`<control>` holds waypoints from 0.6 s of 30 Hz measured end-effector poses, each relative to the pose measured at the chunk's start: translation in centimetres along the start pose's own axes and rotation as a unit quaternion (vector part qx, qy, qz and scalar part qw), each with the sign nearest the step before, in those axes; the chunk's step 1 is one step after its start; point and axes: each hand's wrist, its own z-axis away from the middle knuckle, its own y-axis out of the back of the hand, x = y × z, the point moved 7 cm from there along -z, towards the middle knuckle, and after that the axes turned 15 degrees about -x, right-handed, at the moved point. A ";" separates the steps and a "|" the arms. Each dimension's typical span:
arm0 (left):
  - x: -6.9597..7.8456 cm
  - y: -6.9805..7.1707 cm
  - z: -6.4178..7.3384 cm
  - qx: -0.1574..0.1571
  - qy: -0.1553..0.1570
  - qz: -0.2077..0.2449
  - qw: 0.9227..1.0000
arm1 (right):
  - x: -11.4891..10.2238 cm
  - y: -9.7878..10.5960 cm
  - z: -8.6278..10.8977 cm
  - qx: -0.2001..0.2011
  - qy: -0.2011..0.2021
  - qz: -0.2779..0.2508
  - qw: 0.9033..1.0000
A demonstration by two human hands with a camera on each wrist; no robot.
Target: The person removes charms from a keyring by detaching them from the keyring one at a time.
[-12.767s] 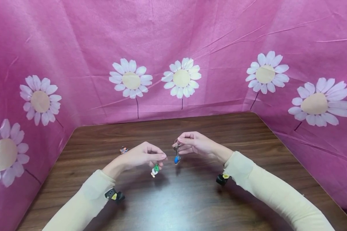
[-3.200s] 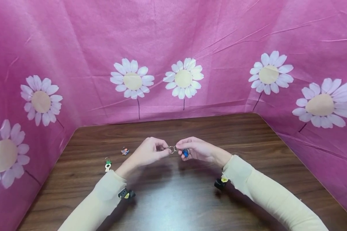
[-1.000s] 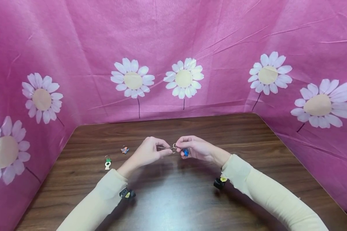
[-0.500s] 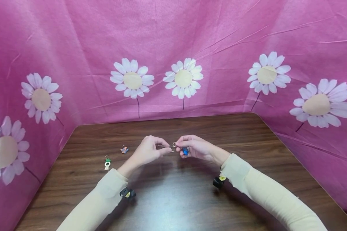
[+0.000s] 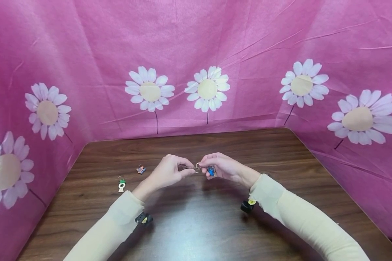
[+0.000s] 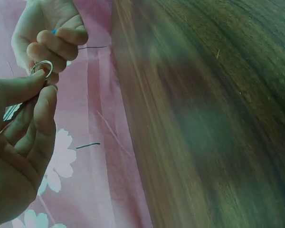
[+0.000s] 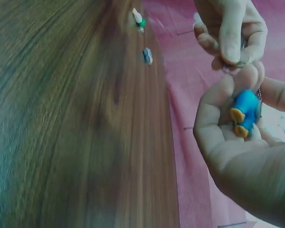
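Between thumb and fingers my left hand [image 5: 170,169] pinches a key [image 6: 12,111], whose blade shows behind the thumb in the left wrist view. A metal ring [image 6: 48,69] stands out at those fingertips. Facing it, my right hand [image 5: 227,167] pinches the ring [image 5: 197,165] of a keychain at its fingertips. The keychain's blue figure charm [image 7: 247,107], with orange feet, lies against the curled fingers of that hand. The two hands meet above the table, their fingertips almost touching. Whether the rings are linked is hidden by the fingers.
On the wooden table [image 5: 189,224], left of the hands, lie a green-and-white charm [image 5: 122,185] and a small blue-and-orange charm [image 5: 141,169]. A pink flowered cloth [image 5: 176,43] surrounds the table at the back and sides.
Earlier the left hand held the green-and-white charm; it now lies on the table and that hand holds a key. Over the last second the hands stay together with only small finger shifts.
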 end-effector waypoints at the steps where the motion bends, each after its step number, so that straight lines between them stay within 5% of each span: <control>1: 0.2 -0.1 -0.1 -0.005 -0.010 -0.013 1.000 | -0.1 -0.1 -0.1 0.004 0.001 0.002 1.000; 14: 0.4 -0.3 0.2 -0.020 -0.011 -0.023 0.999 | -0.4 0.3 0.2 0.023 0.009 -0.019 1.000; 18: 0.1 -0.4 0.2 -0.042 0.003 0.024 0.999 | -0.4 0.7 0.4 0.018 0.005 -0.016 1.000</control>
